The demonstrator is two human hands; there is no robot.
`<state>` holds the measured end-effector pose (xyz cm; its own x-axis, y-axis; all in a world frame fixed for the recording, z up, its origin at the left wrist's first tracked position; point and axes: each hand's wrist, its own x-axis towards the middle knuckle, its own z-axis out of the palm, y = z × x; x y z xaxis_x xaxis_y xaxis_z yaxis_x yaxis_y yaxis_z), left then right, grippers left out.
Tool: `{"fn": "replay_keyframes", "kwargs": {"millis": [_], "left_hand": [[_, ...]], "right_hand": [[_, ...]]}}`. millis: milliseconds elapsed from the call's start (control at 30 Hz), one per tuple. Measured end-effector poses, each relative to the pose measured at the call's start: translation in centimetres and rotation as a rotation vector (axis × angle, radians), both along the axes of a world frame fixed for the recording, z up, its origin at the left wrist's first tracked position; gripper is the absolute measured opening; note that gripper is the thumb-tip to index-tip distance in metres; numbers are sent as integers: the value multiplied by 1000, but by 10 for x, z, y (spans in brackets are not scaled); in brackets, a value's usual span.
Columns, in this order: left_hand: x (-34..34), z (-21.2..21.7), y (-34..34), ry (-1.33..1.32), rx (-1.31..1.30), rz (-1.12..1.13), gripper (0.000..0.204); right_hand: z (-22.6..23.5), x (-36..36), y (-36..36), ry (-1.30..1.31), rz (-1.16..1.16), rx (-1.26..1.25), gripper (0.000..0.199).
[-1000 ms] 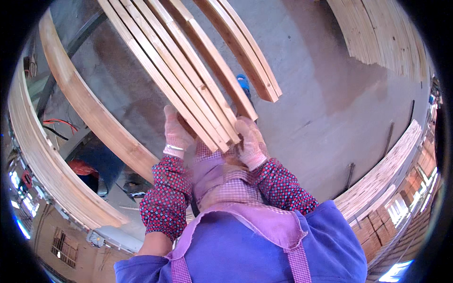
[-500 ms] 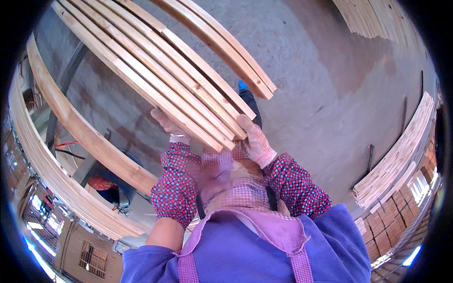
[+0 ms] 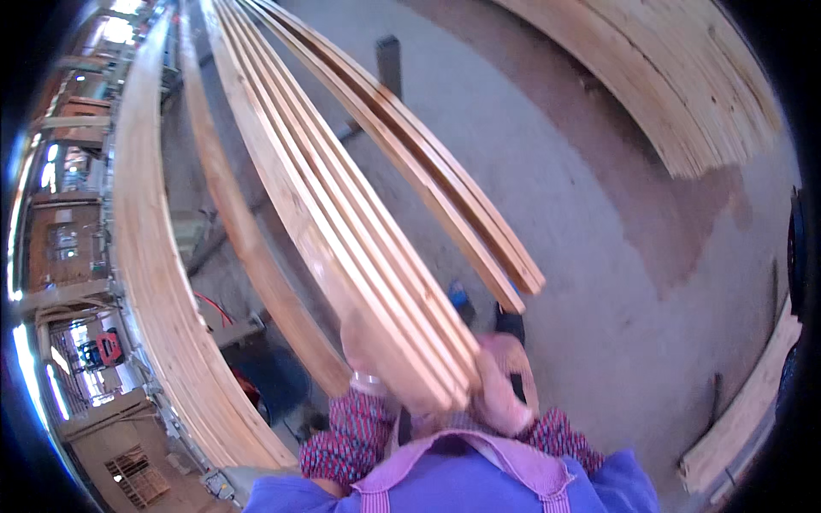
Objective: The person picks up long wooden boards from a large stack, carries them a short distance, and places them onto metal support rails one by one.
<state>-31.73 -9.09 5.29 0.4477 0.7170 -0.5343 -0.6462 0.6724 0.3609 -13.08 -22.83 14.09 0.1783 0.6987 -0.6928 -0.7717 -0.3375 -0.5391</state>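
Observation:
A bundle of several long, pale wooden strips point(image 3: 342, 231) runs from the far upper left down to my body, its near ends pressed side by side. My gloved left hand point(image 3: 357, 346) is closed against the bundle's left side, partly hidden by the wood. On the right side, near the end faces, my gloved right hand point(image 3: 503, 389) grips the same strips, fingers blurred by motion. Patterned sleeves cover both forearms.
Right of the bundle lie a few separate strips point(image 3: 445, 188). To the left are a single plank point(image 3: 248, 248) and a long board stack point(image 3: 158, 256). Another stack point(image 3: 658, 85) lies at the upper right, and more boards point(image 3: 744, 419) at the lower right.
My view has tilted up and turned, so more of the strips' length shows. The bundle and both hands now appear lower in the picture; both hands still hold the strips.

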Motion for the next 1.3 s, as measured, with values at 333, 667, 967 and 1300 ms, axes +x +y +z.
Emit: {"fn": "replay_keyframes", "kwargs": {"millis": [333, 667, 967, 1300], "left_hand": [[8, 85, -4, 64, 110, 23, 67], [183, 154, 16, 187, 545, -91, 66], [400, 231, -12, -61, 581, -237, 64], [713, 260, -42, -105, 647, -276, 60]], "right_hand": [[47, 2, -19, 527, -18, 60, 55], [53, 124, -34, 476, 119, 211, 76], [97, 326, -53, 353, 70, 357, 64], [156, 644, -108, 206, 189, 546, 83]]}}
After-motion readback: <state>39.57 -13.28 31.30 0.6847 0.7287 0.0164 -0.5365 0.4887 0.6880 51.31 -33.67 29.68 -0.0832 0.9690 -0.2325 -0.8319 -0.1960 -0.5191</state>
